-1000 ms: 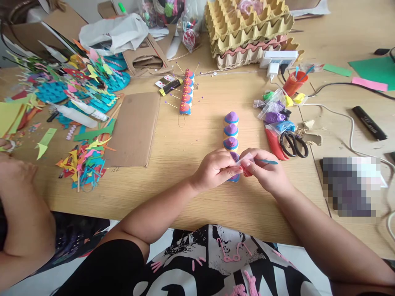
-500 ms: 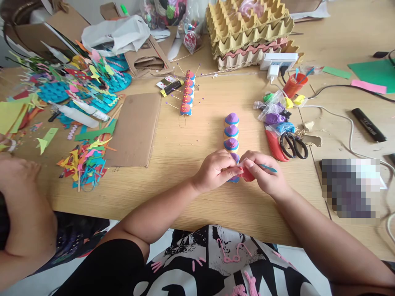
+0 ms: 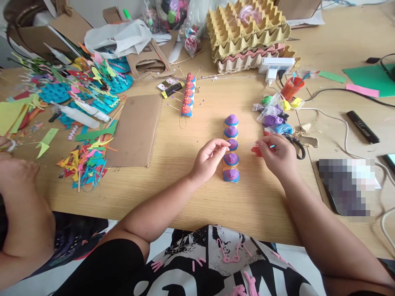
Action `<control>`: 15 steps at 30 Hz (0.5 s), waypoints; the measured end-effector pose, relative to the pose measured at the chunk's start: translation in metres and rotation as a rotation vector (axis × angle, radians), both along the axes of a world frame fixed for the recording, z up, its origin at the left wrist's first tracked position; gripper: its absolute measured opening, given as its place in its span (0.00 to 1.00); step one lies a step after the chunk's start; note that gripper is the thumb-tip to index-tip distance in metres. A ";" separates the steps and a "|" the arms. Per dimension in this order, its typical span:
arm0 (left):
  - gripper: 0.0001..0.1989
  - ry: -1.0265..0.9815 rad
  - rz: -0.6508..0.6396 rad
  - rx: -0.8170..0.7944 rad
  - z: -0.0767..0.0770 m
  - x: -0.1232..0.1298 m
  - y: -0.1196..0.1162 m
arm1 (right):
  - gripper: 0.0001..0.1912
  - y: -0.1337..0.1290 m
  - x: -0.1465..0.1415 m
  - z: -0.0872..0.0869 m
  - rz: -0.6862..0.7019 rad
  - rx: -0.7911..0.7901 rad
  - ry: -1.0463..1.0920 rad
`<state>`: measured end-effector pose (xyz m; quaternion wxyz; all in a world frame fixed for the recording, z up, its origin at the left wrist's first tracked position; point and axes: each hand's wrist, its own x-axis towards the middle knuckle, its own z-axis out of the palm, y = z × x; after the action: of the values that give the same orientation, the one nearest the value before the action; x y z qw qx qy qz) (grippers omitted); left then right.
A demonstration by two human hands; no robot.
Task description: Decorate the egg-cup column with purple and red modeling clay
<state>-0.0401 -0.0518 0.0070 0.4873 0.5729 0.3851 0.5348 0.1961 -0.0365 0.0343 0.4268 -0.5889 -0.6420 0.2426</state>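
A row of several egg-carton cups (image 3: 231,159), topped with purple and edged in blue, runs away from me on the table. My left hand (image 3: 211,158) is at the row's left side, thumb and forefinger pinched beside the middle cup; anything between them is too small to name. On the right, my right hand (image 3: 276,154) is closed on a red clay piece (image 3: 256,151), and a blue tool tip shows by its fingers. Farther back lies a finished-looking red and blue carton strip (image 3: 187,95) with pins sticking out.
Clay bags (image 3: 273,119), black scissors (image 3: 298,148) and an orange cup (image 3: 292,88) lie right. A cardboard sheet (image 3: 138,127) and paper scraps (image 3: 89,162) lie left, near another person's arm (image 3: 27,213). Egg trays (image 3: 247,37) stand behind.
My hands have moved apart, the left slightly up and the right toward the right with the red clay. The near cups of the row are now uncovered.
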 end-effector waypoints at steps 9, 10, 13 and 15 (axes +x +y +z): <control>0.20 -0.351 -0.088 -0.344 -0.004 -0.002 0.012 | 0.10 0.007 0.005 -0.007 -0.086 0.072 -0.120; 0.20 -0.381 -0.101 -0.362 -0.004 -0.002 0.014 | 0.10 0.007 0.005 -0.007 -0.078 0.075 -0.119; 0.17 -0.456 -0.128 -0.419 -0.003 -0.004 0.016 | 0.10 0.008 0.005 -0.009 -0.065 0.085 -0.122; 0.14 -0.499 -0.120 -0.456 0.001 -0.005 0.016 | 0.10 0.008 0.005 -0.010 -0.067 0.094 -0.120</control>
<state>-0.0446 -0.0355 0.0077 0.7127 0.3221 0.3293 0.5291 0.2012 -0.0283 0.0240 0.4227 -0.6027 -0.6571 0.1622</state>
